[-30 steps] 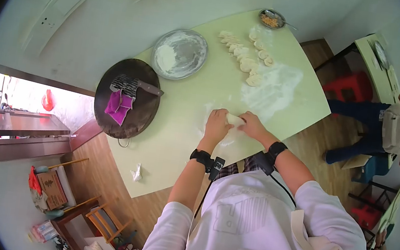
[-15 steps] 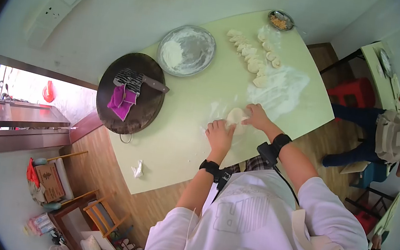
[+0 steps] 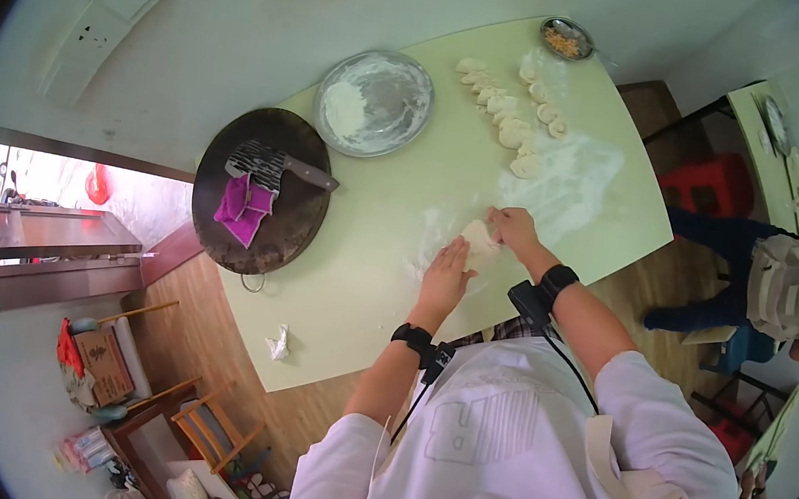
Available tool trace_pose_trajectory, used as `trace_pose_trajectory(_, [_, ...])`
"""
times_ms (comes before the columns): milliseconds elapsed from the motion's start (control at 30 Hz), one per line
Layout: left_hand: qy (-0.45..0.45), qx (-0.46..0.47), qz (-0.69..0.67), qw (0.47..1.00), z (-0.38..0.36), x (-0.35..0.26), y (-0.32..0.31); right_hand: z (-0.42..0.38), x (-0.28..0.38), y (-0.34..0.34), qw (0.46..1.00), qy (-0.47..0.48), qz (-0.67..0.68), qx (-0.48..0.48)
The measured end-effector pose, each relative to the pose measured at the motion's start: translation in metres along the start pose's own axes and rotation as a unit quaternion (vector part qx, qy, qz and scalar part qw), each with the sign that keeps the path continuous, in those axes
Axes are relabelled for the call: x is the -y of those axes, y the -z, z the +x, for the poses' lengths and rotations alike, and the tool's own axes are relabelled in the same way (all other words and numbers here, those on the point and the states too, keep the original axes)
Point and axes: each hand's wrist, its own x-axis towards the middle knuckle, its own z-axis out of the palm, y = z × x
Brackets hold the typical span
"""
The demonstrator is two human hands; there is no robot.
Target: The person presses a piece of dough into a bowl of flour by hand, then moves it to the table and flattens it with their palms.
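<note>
A flattened, pale piece of dough (image 3: pixel 481 239) lies on the floured part of the table, between my two hands. My left hand (image 3: pixel 446 278) is at its near left edge, fingers stretched out and thumb apart, the fingertips touching the dough. At its far right edge, my right hand (image 3: pixel 515 230) has its fingers curled and pinching the dough. Beyond the hands, several shaped dough pieces (image 3: pixel 513 131) lie in a row, and a second, shorter row (image 3: pixel 548 114) sits to the right of it.
On the pale green table (image 3: pixel 339 322) are a floured metal tray (image 3: pixel 399 113), a round dark board (image 3: pixel 284 224) with a cleaver (image 3: pixel 307 173) and purple cloth (image 3: pixel 245 209), a bowl of orange filling (image 3: pixel 565 41) and crumpled white scrap (image 3: pixel 278 343). Another person (image 3: pixel 784 280) is at the right.
My left hand has straightened its fingers and turned more upright at the dough's edge. My right hand stays near the same spot, and the dough has shifted slightly right.
</note>
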Motion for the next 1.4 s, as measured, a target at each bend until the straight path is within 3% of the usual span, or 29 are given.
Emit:
trace_pose_trajectory(100, [0.014,-0.020,-0.023,0.999,0.000,-0.002,0.000,0.007,-0.008,-0.026,0.990,0.027,-0.112,-0.079])
trace_pose_trajectory(267, [0.056,-0.010,-0.039,0.998,0.000,-0.001,0.004,-0.011,0.010,-0.047,0.974,0.103,-0.162,-0.124])
trace_pose_trajectory(333, [0.014,-0.021,-0.007,1.000,0.001,0.003,0.002,-0.018,0.010,-0.055,0.960,0.121,-0.214,-0.132])
trace_pose_trajectory(400, [-0.008,-0.016,0.030,0.999,-0.001,0.007,0.004,-0.019,0.006,-0.066,0.907,0.236,-0.282,-0.204])
trace_pose_trajectory(1000, [0.026,-0.029,0.033,0.999,-0.003,0.004,0.006,0.016,0.022,-0.042,0.818,0.392,-0.421,-0.030])
trace_pose_trajectory(1167, [0.023,0.034,0.093,0.995,0.000,-0.005,0.016,0.022,0.015,-0.043,0.827,0.401,-0.391,-0.056])
trace_pose_trajectory(1267, [0.038,0.015,0.078,0.996,-0.001,-0.007,0.013,0.023,0.009,-0.043,0.838,0.396,-0.365,-0.085])
trace_pose_trajectory(1367, [0.040,-0.015,0.071,0.997,-0.002,-0.007,0.007,0.016,-0.006,-0.039,0.873,0.344,-0.328,-0.107])
trace_pose_trajectory(1400, [0.035,-0.011,0.073,0.997,-0.004,-0.007,0.006,0.007,-0.009,-0.035,0.888,0.280,-0.341,-0.133])
